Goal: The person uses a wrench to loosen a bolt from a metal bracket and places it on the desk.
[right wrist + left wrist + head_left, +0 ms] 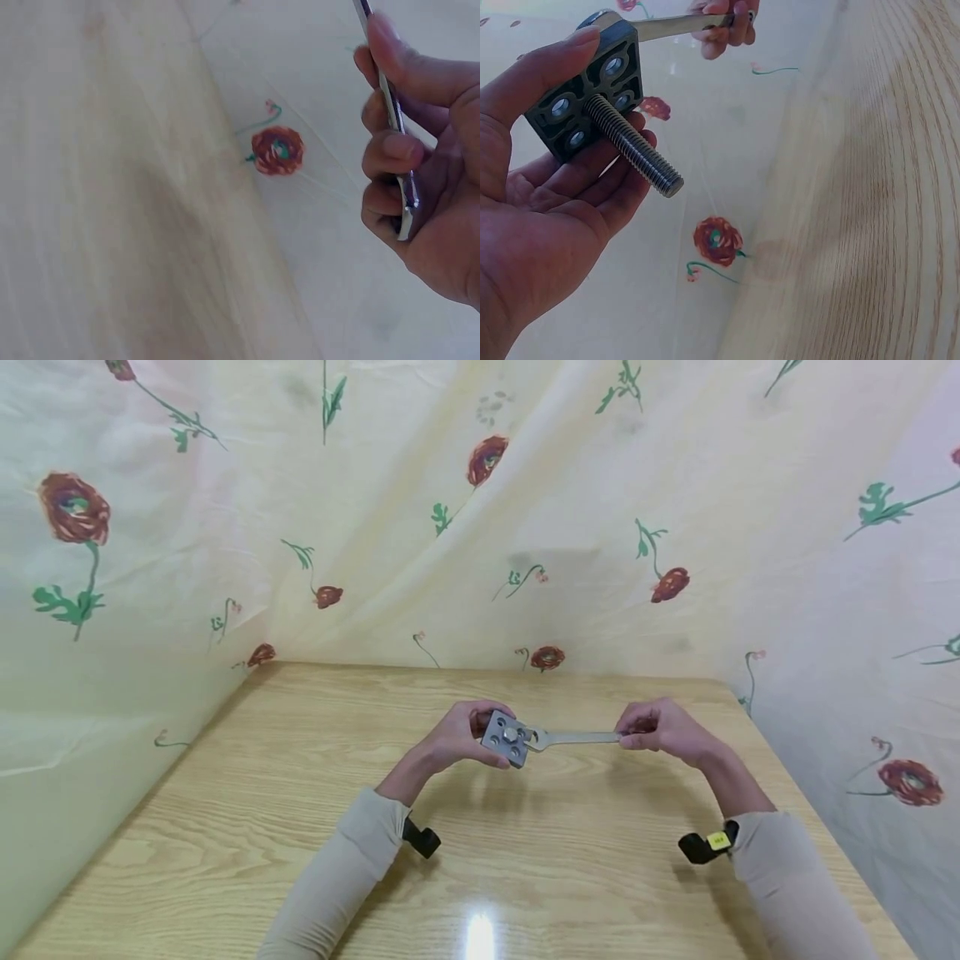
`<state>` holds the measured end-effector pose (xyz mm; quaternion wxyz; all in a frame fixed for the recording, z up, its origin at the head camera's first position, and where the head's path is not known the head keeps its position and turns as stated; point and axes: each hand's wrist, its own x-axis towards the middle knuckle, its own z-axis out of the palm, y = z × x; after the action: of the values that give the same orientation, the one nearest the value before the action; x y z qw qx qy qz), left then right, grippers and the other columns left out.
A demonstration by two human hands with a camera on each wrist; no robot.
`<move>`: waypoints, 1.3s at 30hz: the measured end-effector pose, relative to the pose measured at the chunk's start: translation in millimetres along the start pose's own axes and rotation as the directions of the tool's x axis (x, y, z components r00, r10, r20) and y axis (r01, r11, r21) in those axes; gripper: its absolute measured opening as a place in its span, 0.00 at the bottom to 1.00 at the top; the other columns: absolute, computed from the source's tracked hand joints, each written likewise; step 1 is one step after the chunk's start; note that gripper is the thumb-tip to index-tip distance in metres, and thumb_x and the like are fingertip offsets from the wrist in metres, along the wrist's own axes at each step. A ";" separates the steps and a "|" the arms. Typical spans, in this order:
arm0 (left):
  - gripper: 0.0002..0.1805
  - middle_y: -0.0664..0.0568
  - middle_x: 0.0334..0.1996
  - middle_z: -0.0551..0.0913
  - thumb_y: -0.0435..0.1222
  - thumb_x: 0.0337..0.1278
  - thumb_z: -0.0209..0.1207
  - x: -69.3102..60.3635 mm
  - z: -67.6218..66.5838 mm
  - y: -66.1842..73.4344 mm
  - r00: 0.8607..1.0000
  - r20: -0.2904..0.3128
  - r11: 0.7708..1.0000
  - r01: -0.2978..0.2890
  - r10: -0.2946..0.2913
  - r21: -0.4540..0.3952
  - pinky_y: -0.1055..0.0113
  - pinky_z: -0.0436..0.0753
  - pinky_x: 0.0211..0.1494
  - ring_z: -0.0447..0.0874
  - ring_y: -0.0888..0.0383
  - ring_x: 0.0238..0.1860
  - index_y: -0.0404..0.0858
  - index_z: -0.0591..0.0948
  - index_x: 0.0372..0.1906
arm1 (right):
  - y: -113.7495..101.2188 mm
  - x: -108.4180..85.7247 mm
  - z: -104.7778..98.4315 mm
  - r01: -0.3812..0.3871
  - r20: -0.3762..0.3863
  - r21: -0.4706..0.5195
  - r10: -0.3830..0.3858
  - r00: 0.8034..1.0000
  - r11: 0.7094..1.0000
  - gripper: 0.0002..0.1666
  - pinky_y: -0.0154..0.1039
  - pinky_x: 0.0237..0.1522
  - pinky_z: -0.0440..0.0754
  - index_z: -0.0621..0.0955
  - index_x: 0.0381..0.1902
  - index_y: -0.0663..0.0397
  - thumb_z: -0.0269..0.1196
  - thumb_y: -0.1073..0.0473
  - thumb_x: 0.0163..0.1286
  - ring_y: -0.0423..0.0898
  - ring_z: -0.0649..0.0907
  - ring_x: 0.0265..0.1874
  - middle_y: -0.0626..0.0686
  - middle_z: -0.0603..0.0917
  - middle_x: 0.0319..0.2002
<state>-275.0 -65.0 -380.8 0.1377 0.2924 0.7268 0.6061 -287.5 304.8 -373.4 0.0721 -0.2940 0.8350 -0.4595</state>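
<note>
My left hand [463, 735] grips a square grey metal plate [497, 743] by its edges, thumb on one side and fingers on the other. A hex bolt [511, 734] passes through the plate's middle; its threaded shank [634, 146] sticks out of the ribbed underside in the left wrist view. My right hand [663, 728] holds a silver wrench [581, 737] by its far end, with fingers curled round the handle in the right wrist view. The wrench's head lies beside the bolt head, over the plate's right edge; whether it touches the bolt I cannot tell. Both hands are above the table.
A wood-grain table [300, 843] lies beneath the hands. Pale cloth with red flowers [420, 543] hangs behind it and along both sides. Each wrist wears a black camera mount [423, 839]. A bright light reflection shows near the table's front.
</note>
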 end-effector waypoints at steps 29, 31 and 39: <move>0.33 0.40 0.46 0.86 0.22 0.37 0.73 0.5 0.0 4.8 0.999 -0.055 0.999 -0.004 0.002 -0.037 0.71 0.82 0.44 0.83 0.61 0.39 0.31 0.78 0.57 | -50.6 -57.1 69.5 -0.241 -0.384 0.055 0.243 0.891 0.969 0.14 0.33 0.23 0.70 0.85 0.40 0.71 0.70 0.63 0.64 0.35 0.72 0.18 0.31 0.82 0.29; 0.33 0.38 0.46 0.86 0.22 0.37 0.73 0.2 0.0 4.9 0.998 -0.059 1.000 -0.001 -0.001 -0.029 0.71 0.82 0.44 0.83 0.61 0.39 0.31 0.78 0.57 | -52.4 -58.3 72.4 -0.252 -0.392 0.054 0.253 0.884 0.966 0.14 0.32 0.25 0.72 0.85 0.41 0.70 0.70 0.62 0.64 0.35 0.74 0.20 0.30 0.82 0.30; 0.33 0.37 0.47 0.86 0.23 0.37 0.73 -0.4 1.6 5.2 0.998 -0.063 1.000 0.000 -0.001 -0.025 0.71 0.81 0.45 0.83 0.61 0.39 0.31 0.78 0.57 | -54.9 -60.4 83.5 -0.270 -0.421 0.062 0.270 0.866 0.961 0.13 0.31 0.26 0.74 0.86 0.40 0.70 0.71 0.63 0.63 0.34 0.75 0.23 0.30 0.82 0.29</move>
<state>-272.5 -63.4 -376.3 0.1185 0.2713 0.7233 0.6238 -182.3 255.7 -385.4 -0.0479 -0.0672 0.8632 -0.4982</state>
